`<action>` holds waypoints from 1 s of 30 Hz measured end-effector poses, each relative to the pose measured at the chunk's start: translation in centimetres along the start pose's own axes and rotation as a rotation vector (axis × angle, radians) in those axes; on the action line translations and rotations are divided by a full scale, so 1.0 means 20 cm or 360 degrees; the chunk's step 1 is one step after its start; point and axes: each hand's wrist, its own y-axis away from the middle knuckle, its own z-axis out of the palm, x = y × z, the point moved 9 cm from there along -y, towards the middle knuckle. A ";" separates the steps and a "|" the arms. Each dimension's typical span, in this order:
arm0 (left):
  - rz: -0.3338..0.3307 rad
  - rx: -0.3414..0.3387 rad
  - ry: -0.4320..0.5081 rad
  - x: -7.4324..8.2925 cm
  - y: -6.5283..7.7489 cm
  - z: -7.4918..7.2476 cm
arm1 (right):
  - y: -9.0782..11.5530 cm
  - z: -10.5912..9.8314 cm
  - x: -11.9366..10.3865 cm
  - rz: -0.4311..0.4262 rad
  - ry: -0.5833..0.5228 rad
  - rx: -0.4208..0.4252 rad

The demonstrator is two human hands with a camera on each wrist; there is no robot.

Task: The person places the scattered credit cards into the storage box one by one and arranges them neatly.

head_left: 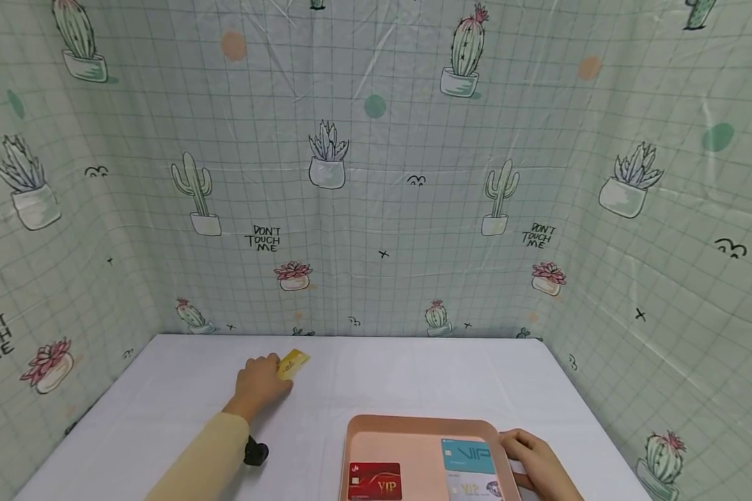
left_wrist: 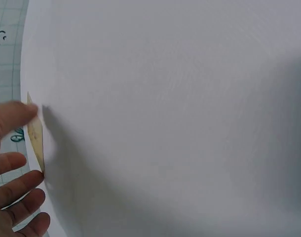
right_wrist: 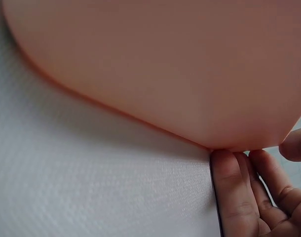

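Note:
Over the far left part of the white table, my left hand [head_left: 262,384] pinches a yellow card [head_left: 293,364] between thumb and fingers. The left wrist view shows the card [left_wrist: 35,136] tilted and nearly edge-on, its shadow falling on the tabletop. At the near right, my right hand [head_left: 535,463] grips the right rim of a pink tray [head_left: 393,442]. Fingers [right_wrist: 232,192] press against the tray's outer edge in the right wrist view. Inside the tray lie a red VIP card [head_left: 374,481] on the left, a blue VIP card [head_left: 466,456] and a silver VIP card [head_left: 474,486] on the right.
A white cloth covers the table [head_left: 426,376]. Cactus-print curtain [head_left: 376,209] stands behind it and along both sides. A black wrist camera [head_left: 255,452] sticks out beside the left sleeve [head_left: 203,456]. The tray's near edge runs out of the head view.

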 end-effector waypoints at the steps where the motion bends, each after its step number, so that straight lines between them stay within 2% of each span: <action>1: -0.0005 0.0005 0.0005 0.00 0.00 0.00 | 0.00 0.00 0.00 -0.0001 0.0003 0.0002; 13: -0.0091 0.0075 0.0091 0.02 0.03 -0.02 | 0.00 -0.02 0.00 0.0047 0.0044 0.0056; 22: -0.0056 0.0065 0.0115 0.03 0.03 0.02 | 0.00 -0.01 0.01 0.0041 -0.0029 -0.0069; 30: -0.0081 0.0112 0.0145 0.06 0.04 0.00 | -0.01 -0.02 0.04 0.0041 -0.0077 -0.0096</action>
